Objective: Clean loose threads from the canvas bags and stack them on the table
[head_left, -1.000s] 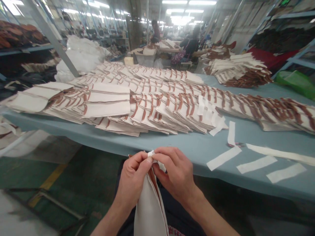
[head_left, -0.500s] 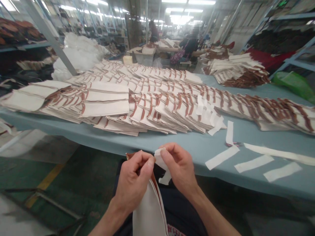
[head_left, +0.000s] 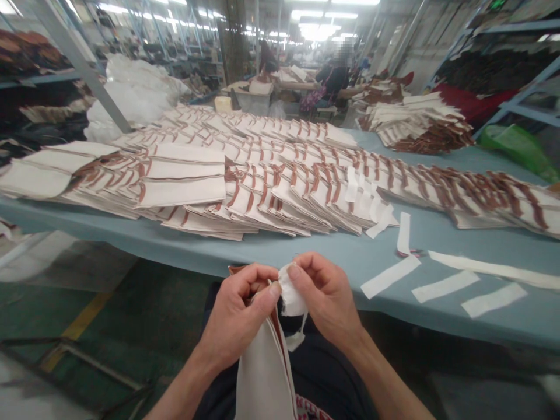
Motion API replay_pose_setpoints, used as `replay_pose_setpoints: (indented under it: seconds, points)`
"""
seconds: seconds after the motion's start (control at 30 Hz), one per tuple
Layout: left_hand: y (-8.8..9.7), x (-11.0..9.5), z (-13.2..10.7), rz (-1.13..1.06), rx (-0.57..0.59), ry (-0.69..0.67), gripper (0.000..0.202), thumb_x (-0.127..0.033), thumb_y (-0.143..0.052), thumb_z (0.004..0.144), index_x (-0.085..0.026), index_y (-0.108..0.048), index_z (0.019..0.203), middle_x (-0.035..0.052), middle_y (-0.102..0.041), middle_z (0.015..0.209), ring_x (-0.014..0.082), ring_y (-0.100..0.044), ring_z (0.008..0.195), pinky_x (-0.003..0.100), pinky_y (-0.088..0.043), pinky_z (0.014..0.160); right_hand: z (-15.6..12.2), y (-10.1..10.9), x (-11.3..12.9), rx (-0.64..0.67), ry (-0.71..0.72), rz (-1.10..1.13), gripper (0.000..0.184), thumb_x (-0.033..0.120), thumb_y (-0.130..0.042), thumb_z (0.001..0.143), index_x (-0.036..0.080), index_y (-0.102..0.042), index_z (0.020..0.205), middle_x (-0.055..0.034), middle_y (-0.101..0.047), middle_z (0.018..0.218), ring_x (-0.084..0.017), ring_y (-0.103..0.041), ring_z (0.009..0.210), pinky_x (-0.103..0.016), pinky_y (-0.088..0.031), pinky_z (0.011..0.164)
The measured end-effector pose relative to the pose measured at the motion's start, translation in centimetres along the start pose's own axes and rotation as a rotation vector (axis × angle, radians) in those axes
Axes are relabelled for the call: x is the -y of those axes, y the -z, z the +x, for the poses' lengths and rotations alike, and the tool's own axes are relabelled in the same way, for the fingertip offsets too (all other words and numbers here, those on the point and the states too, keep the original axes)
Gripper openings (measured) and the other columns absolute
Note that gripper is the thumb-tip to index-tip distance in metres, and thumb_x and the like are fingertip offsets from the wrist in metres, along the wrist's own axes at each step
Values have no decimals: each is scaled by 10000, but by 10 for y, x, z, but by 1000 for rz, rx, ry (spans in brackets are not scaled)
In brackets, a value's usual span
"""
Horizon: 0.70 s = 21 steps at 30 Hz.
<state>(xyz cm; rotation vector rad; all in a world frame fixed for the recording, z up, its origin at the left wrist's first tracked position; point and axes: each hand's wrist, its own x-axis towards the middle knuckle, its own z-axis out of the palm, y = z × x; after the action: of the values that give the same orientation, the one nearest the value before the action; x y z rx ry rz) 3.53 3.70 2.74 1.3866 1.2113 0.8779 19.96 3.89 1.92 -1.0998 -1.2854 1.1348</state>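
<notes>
My left hand (head_left: pixel 242 312) is closed on the upper edge of a cream fabric piece with a brown inner side (head_left: pixel 265 370), which hangs down over my lap. Thumb and index finger of my right hand (head_left: pixel 326 294) pinch a white strip (head_left: pixel 292 294), whose near edge meets my left fingertips. A thin narrow tail of white material (head_left: pixel 297 338) dangles below that strip. The exact contact between strip and fabric is hidden by my fingers.
Rows of overlapping cream and brown pieces (head_left: pixel 262 198) cover much of the blue-topped table (head_left: pixel 210 251). Loose white strips (head_left: pixel 446 286) and a small pair of scissors or snips (head_left: pixel 413 253) lie at the right. A person (head_left: pixel 332 79) sits farther back.
The white strip has spread wider between my hands, and a thin tail of it now swings lower. My right hand has shifted slightly right; the left still grips the fabric piece.
</notes>
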Motion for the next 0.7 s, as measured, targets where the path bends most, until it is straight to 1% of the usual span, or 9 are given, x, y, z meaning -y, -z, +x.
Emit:
replay_pose_setpoints:
  seconds: [0.1,0.2,0.33,0.4,0.5,0.57,0.63,0.7]
  points:
    - [0,-2,1,80,-22,-89,276,-363,-592,884,-131,-722,808,-8,-572,656,117,-478,580,219,-382,567,0,1,-1,-22,75,-108,269,399,-587,978,198,-584,798,12,-630,693,-128,-560,603,-231,-453,552]
    - [-1,-2,1,153,-64,-167,264,-304,-582,894,-145,-695,717,-10,-584,652,119,-514,604,217,-401,597,-1,-3,-5,-61,93,-134,262,400,-535,1013,204,-563,842,18,-627,697,-129,-568,608,-237,-458,575]
    - [0,-1,1,152,-78,-155,227,-281,-581,879,-153,-678,718,-16,-611,647,117,-530,588,208,-408,576,-4,-9,-13,-104,31,-67,273,450,-526,1026,215,-537,889,47,-581,652,-118,-524,529,-227,-420,498]
    - [0,-1,1,138,-67,-141,209,-278,-582,871,-154,-677,731,-18,-621,641,116,-533,569,206,-407,559,-4,-13,-13,-137,26,-85,261,446,-533,1020,216,-534,896,51,-581,649,-115,-515,516,-225,-402,482]
    - [-5,0,-1,142,-78,-162,212,-276,-579,876,-156,-683,734,-16,-626,634,120,-537,569,209,-416,564,-2,-20,-12,-218,81,-165,240,400,-519,1012,217,-532,857,40,-590,661,-125,-538,559,-241,-427,536]
    - [-10,1,-3,153,-109,-184,216,-269,-580,881,-161,-682,725,-8,-641,644,127,-543,588,211,-427,580,-1,-26,-11,-268,110,-189,241,381,-503,1011,218,-528,834,28,-603,674,-135,-563,596,-255,-454,581]
    - [-15,2,-6,157,-143,-198,199,-243,-583,869,-166,-673,710,-8,-649,647,125,-533,585,210,-419,573,1,-30,-12,-308,113,-189,237,385,-506,1009,218,-534,842,25,-613,681,-141,-580,608,-259,-468,594]
    - [-16,3,-8,144,-172,-205,183,-221,-581,847,-171,-652,685,-20,-626,622,116,-509,555,208,-399,546,1,-33,-15,-330,109,-184,230,398,-531,999,216,-547,861,24,-624,691,-143,-593,615,-259,-477,596]
